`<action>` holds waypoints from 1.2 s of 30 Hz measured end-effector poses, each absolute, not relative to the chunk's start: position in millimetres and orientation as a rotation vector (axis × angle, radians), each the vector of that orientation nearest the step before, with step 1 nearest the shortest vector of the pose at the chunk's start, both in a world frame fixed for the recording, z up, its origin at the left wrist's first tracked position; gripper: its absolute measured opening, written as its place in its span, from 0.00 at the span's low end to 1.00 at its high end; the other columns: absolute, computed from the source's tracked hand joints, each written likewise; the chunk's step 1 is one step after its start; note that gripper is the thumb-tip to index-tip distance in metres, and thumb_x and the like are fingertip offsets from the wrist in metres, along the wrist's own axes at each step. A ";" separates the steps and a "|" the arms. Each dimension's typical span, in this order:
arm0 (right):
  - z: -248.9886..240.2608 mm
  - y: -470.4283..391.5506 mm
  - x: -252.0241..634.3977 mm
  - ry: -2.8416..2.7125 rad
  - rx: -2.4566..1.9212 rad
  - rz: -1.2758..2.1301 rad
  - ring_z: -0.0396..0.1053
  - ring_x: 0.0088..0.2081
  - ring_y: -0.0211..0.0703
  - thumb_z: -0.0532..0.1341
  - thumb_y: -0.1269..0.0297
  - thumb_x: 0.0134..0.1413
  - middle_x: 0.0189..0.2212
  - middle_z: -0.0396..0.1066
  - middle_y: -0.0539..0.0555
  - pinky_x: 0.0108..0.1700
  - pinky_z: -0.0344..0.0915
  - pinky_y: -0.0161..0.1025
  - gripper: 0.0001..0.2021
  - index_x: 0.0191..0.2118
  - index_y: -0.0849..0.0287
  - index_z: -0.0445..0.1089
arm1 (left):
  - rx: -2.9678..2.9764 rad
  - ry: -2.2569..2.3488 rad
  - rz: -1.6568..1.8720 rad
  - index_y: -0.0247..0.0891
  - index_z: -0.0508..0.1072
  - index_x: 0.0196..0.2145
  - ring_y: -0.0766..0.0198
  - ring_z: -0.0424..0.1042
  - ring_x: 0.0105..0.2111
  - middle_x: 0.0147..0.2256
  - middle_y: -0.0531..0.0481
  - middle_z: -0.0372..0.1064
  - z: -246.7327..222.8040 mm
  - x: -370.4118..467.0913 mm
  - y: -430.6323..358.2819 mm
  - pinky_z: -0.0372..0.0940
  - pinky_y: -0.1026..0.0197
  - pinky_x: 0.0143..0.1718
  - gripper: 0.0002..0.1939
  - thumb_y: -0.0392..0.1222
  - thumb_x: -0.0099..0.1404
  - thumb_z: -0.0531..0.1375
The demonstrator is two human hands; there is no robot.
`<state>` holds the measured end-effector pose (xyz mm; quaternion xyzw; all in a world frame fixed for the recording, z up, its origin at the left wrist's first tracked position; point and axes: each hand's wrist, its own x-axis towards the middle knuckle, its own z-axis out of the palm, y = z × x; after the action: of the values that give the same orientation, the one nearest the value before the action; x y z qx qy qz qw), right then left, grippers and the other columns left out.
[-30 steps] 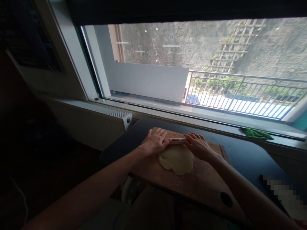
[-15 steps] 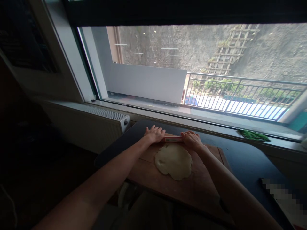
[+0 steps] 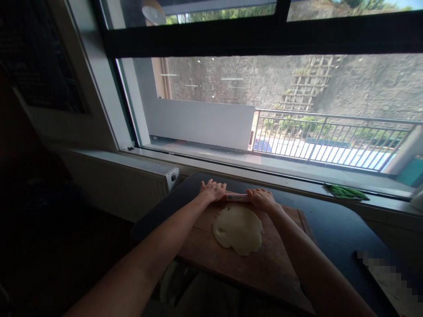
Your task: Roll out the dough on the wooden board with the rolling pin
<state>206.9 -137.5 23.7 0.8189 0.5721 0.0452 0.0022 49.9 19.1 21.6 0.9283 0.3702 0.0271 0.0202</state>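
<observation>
A flat, pale sheet of dough (image 3: 238, 229) lies on a wooden board (image 3: 264, 264) set on a dark table (image 3: 333, 229). At the dough's far edge rests a slim roller (image 3: 237, 197) with a red and white middle. My left hand (image 3: 213, 190) presses flat on the roller's left end, fingers spread. On its right end lies my right hand (image 3: 262, 198), palm down. Both forearms reach forward over the board.
A white radiator (image 3: 132, 174) stands under the window sill at the left. A green cloth (image 3: 345, 192) lies on the sill at the right. A blurred object (image 3: 390, 273) sits at the table's right edge. Beyond the glass is a balcony railing (image 3: 330, 136).
Both hands rolled the roller away from me, from the middle of the dough to its far edge. The dough looks wider and flatter. The camera tilted upward.
</observation>
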 end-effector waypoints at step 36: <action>43.0 -240.2 138.2 1.817 2.657 0.453 0.67 0.42 0.49 0.43 0.55 0.64 0.40 0.70 0.59 0.43 0.57 0.43 0.18 0.42 0.59 0.66 | 2.860 0.628 -0.143 0.50 0.61 0.56 0.54 0.44 0.63 0.62 0.53 0.50 34.7 30.9 -24.9 0.39 0.42 0.59 0.25 0.53 0.69 0.36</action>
<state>138.2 -240.2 43.0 0.8161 0.5582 0.1392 -0.0545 30.9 -24.9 34.7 0.9702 0.2131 -0.0485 0.1049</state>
